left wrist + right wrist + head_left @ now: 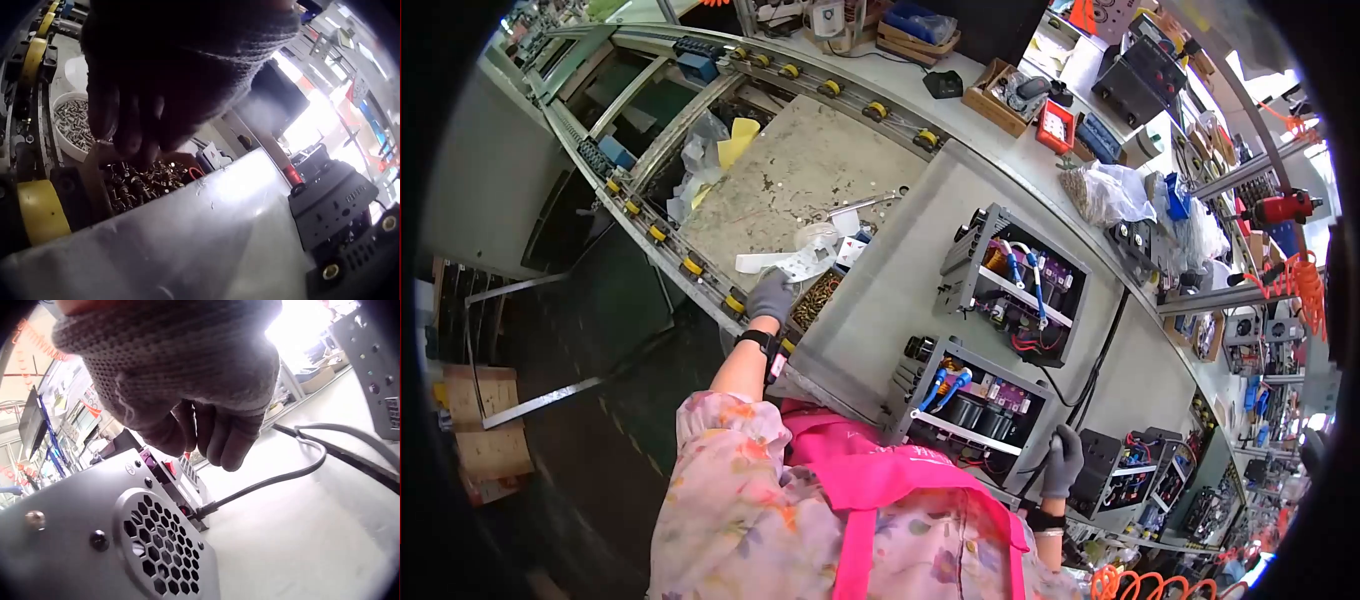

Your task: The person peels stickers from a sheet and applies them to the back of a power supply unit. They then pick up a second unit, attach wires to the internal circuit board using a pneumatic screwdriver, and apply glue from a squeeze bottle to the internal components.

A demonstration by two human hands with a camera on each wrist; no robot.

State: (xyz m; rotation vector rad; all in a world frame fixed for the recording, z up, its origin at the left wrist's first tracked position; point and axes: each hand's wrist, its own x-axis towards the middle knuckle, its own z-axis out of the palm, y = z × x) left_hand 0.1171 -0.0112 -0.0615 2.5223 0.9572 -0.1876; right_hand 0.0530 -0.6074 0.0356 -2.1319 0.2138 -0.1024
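My left hand (771,298), in a grey glove, reaches over a small box of brass-coloured screws (815,300). In the left wrist view its fingers (128,128) point down at the near part of this box, with loosely bent tips right over the screws; no screw shows between them. My right hand (1062,462), gloved too, hangs with loosely curled fingers beside the end of the nearer open-topped metal unit (975,405). In the right wrist view, a black cable (269,481) runs from that unit below the fingertips, and nothing shows in the hand.
A second open unit (1020,285) stands farther back on the grey work surface. Beside the screw box is a white tub of silver screws (75,122). Yellow rollers (692,265) line the conveyor edge. More units (1105,470) stand to the right.
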